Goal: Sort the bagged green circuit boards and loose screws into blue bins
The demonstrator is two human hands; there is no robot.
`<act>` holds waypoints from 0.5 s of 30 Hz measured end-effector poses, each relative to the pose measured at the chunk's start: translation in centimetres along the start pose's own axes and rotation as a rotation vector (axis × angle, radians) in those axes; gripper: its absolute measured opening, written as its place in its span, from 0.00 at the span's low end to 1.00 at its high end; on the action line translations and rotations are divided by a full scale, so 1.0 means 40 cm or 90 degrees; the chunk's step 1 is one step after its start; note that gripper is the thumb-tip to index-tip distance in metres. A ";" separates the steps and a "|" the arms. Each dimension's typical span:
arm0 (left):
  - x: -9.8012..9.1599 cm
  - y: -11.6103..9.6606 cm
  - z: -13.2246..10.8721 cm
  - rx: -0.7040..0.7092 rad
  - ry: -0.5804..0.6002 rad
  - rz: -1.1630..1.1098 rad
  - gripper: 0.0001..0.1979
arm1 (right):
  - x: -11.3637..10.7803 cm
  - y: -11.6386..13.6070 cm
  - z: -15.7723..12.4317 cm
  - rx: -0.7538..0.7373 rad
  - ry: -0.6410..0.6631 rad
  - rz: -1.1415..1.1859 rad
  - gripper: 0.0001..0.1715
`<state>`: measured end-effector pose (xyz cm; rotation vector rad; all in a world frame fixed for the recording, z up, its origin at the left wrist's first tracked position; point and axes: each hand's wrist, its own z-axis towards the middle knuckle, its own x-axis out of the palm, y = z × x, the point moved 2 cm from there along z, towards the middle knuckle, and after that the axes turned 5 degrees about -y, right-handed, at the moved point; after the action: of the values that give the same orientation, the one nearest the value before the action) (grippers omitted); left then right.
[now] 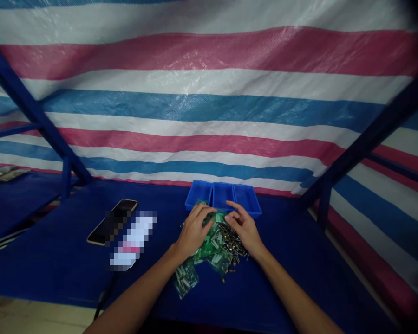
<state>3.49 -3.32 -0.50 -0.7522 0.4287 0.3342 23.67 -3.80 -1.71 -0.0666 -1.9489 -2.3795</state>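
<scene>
My left hand (194,230) rests over a heap of small clear-green plastic bags (216,241), its thumb and fingers apart and curved. Facing it from the right, my right hand (245,228) has its index finger stretched out and the other fingers bent; nothing shows in it. Beneath and beside the right hand lies a pile of small metal screw-like parts (235,246). One bag of pale and metal pieces (186,278) lies at the near left of the heap. Just beyond my fingers sits a blue three-compartment tray (248,199), with some green plastic by its left compartment.
A phone (113,221) lies on the blue table (69,260) to the left, beside a blurred-out white and pink item (134,243) with a dark cord. Blue frame posts (38,116) slant on both sides. A striped plastic sheet (195,106) hangs behind.
</scene>
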 end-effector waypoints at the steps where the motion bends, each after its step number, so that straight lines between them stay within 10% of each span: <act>1: -0.001 0.000 0.001 -0.007 -0.010 -0.005 0.13 | -0.001 0.002 -0.001 0.003 -0.002 -0.008 0.31; 15: 0.022 0.011 0.010 -0.214 -0.012 -0.181 0.12 | -0.005 0.006 -0.007 -0.071 -0.062 -0.146 0.20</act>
<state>4.16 -2.60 -0.92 -1.1231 0.2441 0.1461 23.89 -4.13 -1.53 0.0382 -1.9605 -2.6775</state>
